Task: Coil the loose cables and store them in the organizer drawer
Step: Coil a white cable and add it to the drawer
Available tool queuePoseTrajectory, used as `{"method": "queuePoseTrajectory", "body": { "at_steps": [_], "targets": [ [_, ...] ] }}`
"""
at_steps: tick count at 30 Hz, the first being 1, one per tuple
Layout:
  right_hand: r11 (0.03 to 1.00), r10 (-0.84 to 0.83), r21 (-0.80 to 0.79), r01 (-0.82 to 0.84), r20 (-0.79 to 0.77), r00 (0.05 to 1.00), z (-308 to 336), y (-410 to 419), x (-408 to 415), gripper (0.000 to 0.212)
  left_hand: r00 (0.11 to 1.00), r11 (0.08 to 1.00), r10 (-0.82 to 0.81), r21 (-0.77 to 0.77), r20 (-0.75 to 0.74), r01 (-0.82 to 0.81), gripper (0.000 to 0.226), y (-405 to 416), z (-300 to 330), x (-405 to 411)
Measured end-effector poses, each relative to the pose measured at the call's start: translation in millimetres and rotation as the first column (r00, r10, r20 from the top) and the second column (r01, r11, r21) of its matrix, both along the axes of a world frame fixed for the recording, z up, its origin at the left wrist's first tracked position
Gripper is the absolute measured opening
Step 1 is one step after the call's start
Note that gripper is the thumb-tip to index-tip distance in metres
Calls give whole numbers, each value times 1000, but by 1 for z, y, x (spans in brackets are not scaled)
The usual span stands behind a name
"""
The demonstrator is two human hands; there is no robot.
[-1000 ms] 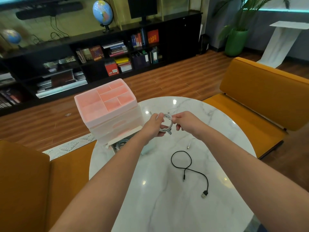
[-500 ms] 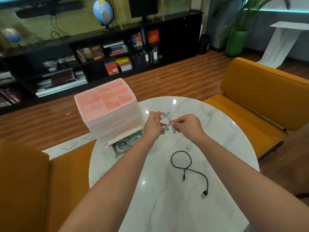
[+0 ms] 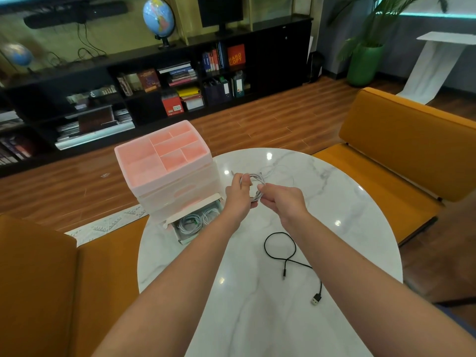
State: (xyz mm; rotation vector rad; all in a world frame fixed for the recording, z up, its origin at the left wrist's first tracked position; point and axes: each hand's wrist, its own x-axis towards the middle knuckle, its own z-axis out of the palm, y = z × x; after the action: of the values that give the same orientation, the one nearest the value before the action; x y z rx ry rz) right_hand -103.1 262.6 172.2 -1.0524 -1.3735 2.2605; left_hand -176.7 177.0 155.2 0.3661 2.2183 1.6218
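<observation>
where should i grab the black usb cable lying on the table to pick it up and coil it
Take the thin black USB cable at its round loop, coming straight down from above: it lies flat on the white marble table in open space, and the loop is already a started coil. The plug end lies nearer you and can trail.

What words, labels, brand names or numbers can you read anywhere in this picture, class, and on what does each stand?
"HARD COPY": on the orange book standing face out on the black shelf.
Spines of the other books: too small to read.
Label on the red box: blurred.
Labels on the binders: blurred.
Pink organizer, white cable, black cable: no text visible.
</observation>
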Motion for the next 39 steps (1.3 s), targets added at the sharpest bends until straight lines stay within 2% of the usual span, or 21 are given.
{"method": "queuePoseTrajectory", "body": {
  "at_steps": [3,6,10,13,18,23,26,28,30,34,36,39],
  "targets": [
    [981,-65,-184,54,-52,997,0,0,-1,35,1000,1000,14,26,6,-14,31,0,-3,2],
    [973,-76,-222,65,-38,996,0,-1,-3,29,1000,999,12,31,-7,-12,32,1,-2,4],
    [994,20,-112,-12,72,997,-1,1,-4,21,999,999,-20,-26,-36,19,30,4,1,6],
    [998,54,-28,-51,128,990,-2,6,-6,25,998,999,-43,-14,-34,43,32,5,3,6],
    [992,120,35,-125,116,986,-5,12,-6,23,1000,1000,-23,-9,-14,23,26,6,1,3],
    [971,213,91,-222,100,972,-13,14,-3,33,999,999,-29,14,24,29,24,5,1,4],
    [972,211,81,-220,105,972,-19,16,-3,43,999,999,-34,-2,39,34,22,4,1,7],
    [979,185,66,-191,92,978,-23,16,-4,46,996,999,-23,34,87,20,21,3,-1,8],
    [986,149,68,-155,84,985,-27,16,-4,50,979,994,-33,111,201,10,24,-1,-3,9],
    [991,122,50,-126,87,989,-36,16,-5,52,897,960,-129,279,422,7,43,-17,-6,10],
    [991,125,30,-127,80,989,-40,16,-7,49,860,938,-180,347,477,4,42,-25,-13,8],
    [988,156,-8,-156,55,986,-44,14,-9,50,858,939,-103,335,503,-84,30,-33,-25,7]
  ]
}}
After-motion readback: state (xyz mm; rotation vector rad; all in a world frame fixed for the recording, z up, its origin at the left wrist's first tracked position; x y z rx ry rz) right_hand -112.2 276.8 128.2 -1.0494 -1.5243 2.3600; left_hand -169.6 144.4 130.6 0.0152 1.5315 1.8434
